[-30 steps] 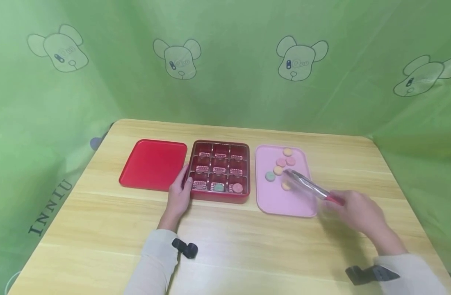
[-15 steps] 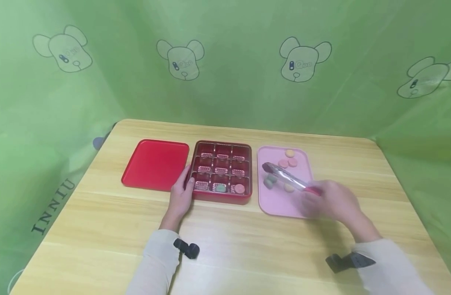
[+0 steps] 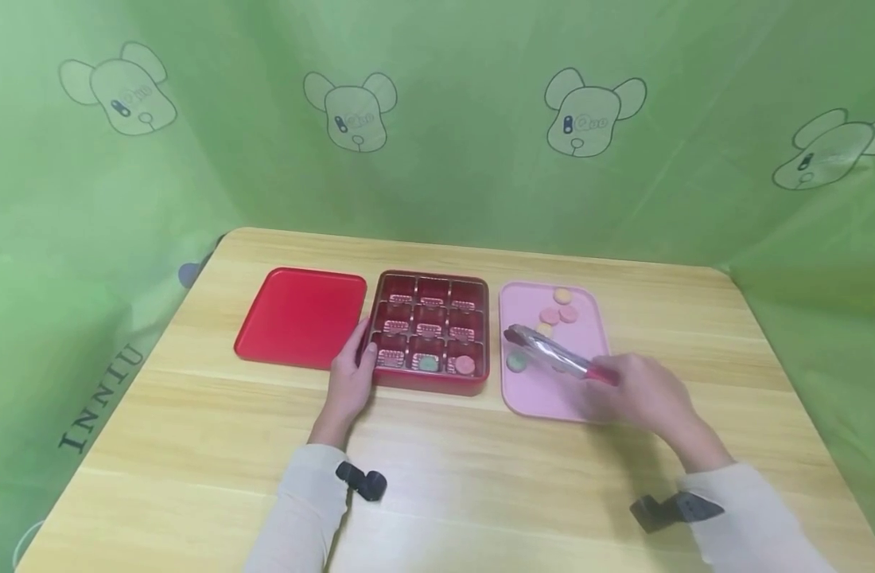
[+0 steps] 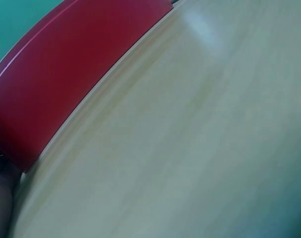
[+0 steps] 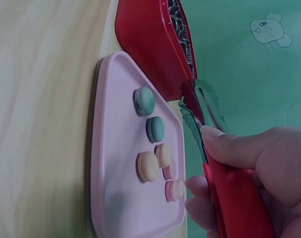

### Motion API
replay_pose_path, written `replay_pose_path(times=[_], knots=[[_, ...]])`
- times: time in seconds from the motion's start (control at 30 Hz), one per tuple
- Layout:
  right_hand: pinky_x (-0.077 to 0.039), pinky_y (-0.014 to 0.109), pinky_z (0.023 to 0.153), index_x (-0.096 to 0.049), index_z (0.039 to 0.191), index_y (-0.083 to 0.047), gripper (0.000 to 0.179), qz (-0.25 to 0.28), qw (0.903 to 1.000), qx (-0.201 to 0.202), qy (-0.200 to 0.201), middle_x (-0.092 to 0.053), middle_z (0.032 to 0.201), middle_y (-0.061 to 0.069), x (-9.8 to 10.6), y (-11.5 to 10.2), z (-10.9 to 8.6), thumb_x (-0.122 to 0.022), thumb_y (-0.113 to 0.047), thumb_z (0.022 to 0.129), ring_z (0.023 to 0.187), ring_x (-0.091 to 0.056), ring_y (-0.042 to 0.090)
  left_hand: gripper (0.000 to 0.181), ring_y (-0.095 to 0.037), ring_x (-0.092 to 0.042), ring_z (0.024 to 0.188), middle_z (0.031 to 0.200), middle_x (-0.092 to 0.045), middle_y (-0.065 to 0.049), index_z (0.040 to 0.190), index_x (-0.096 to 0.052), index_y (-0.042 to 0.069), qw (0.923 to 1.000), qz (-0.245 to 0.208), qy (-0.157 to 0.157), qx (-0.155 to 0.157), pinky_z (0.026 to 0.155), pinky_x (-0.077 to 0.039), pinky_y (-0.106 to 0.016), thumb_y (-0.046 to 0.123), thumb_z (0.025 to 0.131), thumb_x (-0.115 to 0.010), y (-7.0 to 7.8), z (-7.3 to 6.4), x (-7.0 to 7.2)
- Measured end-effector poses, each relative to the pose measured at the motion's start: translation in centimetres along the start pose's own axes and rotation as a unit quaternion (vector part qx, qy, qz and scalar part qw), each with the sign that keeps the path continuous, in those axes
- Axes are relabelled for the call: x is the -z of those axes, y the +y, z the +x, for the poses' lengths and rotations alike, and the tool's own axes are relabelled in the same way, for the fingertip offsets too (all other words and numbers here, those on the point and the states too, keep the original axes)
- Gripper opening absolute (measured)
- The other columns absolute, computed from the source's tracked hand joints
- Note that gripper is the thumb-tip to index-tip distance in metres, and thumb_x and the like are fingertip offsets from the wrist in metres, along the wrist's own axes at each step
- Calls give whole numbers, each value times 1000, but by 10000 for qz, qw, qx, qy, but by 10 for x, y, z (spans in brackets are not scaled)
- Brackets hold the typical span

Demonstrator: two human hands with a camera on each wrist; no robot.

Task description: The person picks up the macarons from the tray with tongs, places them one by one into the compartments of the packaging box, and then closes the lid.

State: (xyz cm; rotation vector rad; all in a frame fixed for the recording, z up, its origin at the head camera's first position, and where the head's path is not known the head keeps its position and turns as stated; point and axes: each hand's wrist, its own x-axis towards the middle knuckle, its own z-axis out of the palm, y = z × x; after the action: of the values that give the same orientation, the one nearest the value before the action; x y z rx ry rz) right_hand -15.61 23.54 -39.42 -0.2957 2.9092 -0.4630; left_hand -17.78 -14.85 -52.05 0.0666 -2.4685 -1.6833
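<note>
My left hand [image 3: 351, 378] grips the front left corner of a red box [image 3: 430, 382] with a clear compartment insert. In the front row, a green macaron [image 3: 429, 364] lies in the middle compartment and a pink macaron [image 3: 464, 365] in the right one. My right hand [image 3: 645, 394] holds red-handled tongs [image 3: 552, 350] over the pink tray [image 3: 552, 406]; nothing shows between their tips. On that tray are two green macarons, seen in the right wrist view, one the nearer green macaron [image 5: 144, 101], plus yellow macarons [image 5: 148, 166] and pink macarons [image 3: 568, 314]. The tongs partly cover some in the head view.
A red lid [image 3: 301, 314] lies flat left of the box. All stand on a wooden table [image 3: 423, 493] with a green printed curtain [image 3: 466, 191] behind it. The tray lies a short gap right of the box.
My right hand has moved left with the tongs, over the tray's left part. A green macaron now lies farther forward on the tray. My left hand stays on the box.
</note>
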Motion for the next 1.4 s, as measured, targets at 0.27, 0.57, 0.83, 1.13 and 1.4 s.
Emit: replay_pose_path(times=[0.27, 0.57, 0.83, 1.13, 1.4], knots=[[-35, 27, 50, -71, 99, -13, 25, -44, 9996, -136, -261, -59, 73, 0, -6, 7, -9, -67, -32, 84, 61, -47, 17, 51, -27, -31, 139, 150, -36, -8, 148, -32, 15, 10000, 6, 45, 0, 114, -27, -44, 23, 98, -43, 2, -1, 0], [-34, 28, 49, -71, 93, -16, 21, -44, 9994, -136, -310, -57, 70, -1, -12, 11, -13, -69, -34, 83, 59, -46, 16, 52, -29, -32, 138, 149, -37, -11, 148, -32, 15, 10000, -4, 60, -65, 114, -28, -46, 21, 98, -43, 1, 0, 1], [-34, 28, 49, -69, 89, -17, 24, -28, 9992, -204, -356, -56, 68, -1, -13, 12, -11, -68, -41, 83, 60, -46, 17, 51, -33, -35, 136, 147, -39, -14, 147, -33, 13, 9997, 4, 152, -215, 111, -30, -49, 22, 98, -43, 1, -1, 0], [-32, 27, 48, -69, 91, -16, 26, -10, 9991, -196, -369, -53, 66, -1, -14, 15, -9, -68, -41, 82, 58, -44, 16, 52, -30, -32, 138, 149, -37, -12, 148, -32, 13, 9998, -55, 84, -156, 113, -29, -47, 21, 98, -43, 2, -1, 1], [-32, 28, 48, -68, 110, -6, 40, 29, 9988, -195, -442, -56, 70, 2, -18, 17, -8, -66, -37, 85, 59, -44, 17, 51, -27, -30, 139, 150, -36, -8, 148, -32, 13, 9999, -71, 18, -97, 114, -27, -44, 20, 99, -43, 3, 0, 1]])
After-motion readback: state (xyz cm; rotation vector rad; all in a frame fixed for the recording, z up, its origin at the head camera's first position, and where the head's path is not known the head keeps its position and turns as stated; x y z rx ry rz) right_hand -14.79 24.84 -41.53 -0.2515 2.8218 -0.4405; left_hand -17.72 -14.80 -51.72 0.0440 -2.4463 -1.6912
